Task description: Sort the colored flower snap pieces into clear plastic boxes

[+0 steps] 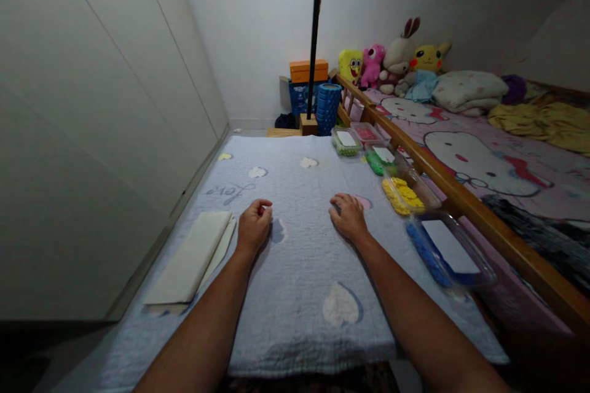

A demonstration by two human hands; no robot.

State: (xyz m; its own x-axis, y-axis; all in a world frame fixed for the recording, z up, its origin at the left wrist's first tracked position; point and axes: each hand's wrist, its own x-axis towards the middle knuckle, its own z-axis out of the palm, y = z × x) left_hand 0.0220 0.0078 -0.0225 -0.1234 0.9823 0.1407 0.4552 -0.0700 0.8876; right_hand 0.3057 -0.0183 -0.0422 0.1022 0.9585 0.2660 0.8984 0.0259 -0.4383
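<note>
My left hand [254, 226] rests on its side on the pale blue cloth [295, 282], fingers loosely curled, thumb and index a little apart, nothing held. Just left of it lies a folded cream sheet [191, 258], which the hand does not grip. On the right half of the cloth, my right hand [349, 216] lies palm down with fingers slightly bent and the thumb apart, also without anything in it. Nearest to that hand is a clear plastic box of yellow pieces [403, 195]. The undersides of both hands are hidden.
Along the right edge stand a box of blue pieces [447, 249], a green one [381, 158], a light green one [346, 142] and a pink one [366, 132]. A wooden bed rail [442, 169] runs beside them. Behind the cloth rises a black pole [314, 37]. A white wardrobe [92, 104] borders the left.
</note>
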